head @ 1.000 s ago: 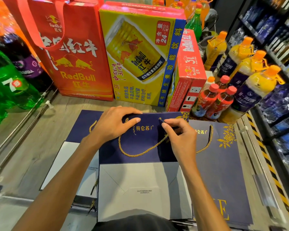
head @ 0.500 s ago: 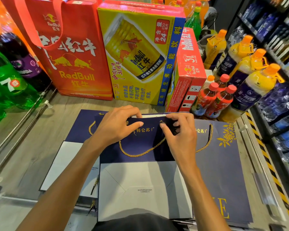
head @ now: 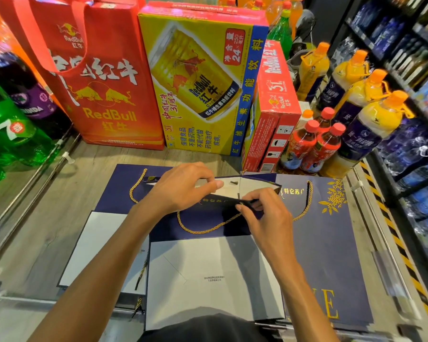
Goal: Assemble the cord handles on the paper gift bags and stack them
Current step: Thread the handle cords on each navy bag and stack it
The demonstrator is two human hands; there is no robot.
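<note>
A navy paper gift bag [head: 203, 225] with a grey folded bottom lies flat in front of me, its mouth pulled open so the white inside shows. My left hand [head: 181, 188] pinches the far lip of the mouth. My right hand [head: 265, 213] pinches the near lip, where the dark tip of the gold cord handle [head: 205, 229] pokes through a hole. The cord hangs in a loop across the bag's front. More navy bags lie under it: one to the left [head: 101, 243] and a large one to the right [head: 331, 243], each with a gold cord.
Red Bull cartons [head: 203, 80] and a red gift bag [head: 97, 77] stand upright behind the bags. Green soda bottles [head: 13, 134] crowd the left, red-capped [head: 311, 144] and orange-capped bottles [head: 371, 119] the right. A stocked shelf runs along the right edge.
Both hands have pulled the bag's mouth open, exposing the white inside. My right hand slid from the outer face to the near lip, and the cord tip now sticks through the hole.
</note>
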